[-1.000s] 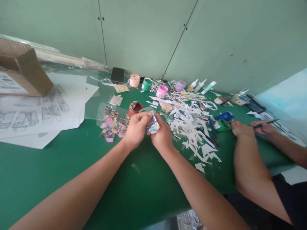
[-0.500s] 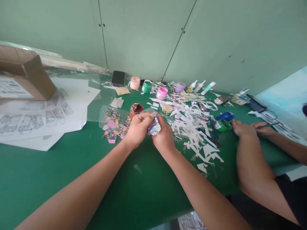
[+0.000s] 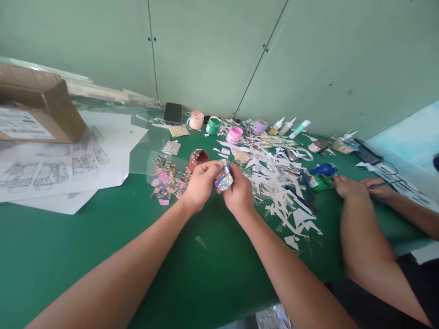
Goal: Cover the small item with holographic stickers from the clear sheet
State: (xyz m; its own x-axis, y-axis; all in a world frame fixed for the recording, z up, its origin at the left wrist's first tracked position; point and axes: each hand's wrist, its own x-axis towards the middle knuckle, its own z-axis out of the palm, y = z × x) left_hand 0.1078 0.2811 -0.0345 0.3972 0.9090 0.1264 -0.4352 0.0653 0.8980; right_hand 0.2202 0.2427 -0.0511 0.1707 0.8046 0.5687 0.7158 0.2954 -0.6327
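Note:
Between my two hands I hold a small shiny patterned piece (image 3: 224, 178), blue, white and glittery; its exact kind does not show. My left hand (image 3: 202, 183) pinches its upper left edge with thumb and finger. Curled round its right side is my right hand (image 3: 240, 189), with the fingers partly hidden behind it. Just beyond my left hand stands an open jar of reddish-brown paint (image 3: 198, 158). A pile of colourful shiny scraps (image 3: 164, 180) lies on a clear sheet to the left of it.
White paper offcuts (image 3: 284, 196) spread over the green table (image 3: 219, 269) on the right. Paint jars, including a pink one (image 3: 235, 135), line the back. Printed sheets (image 3: 65, 169) and a cardboard box (image 3: 68, 114) lie left. A co-worker's hand (image 3: 353, 185) is at the right.
The patterned piece has turned slightly in my hands, showing more of its face. The whole view has shifted a little, so everything sits slightly further right.

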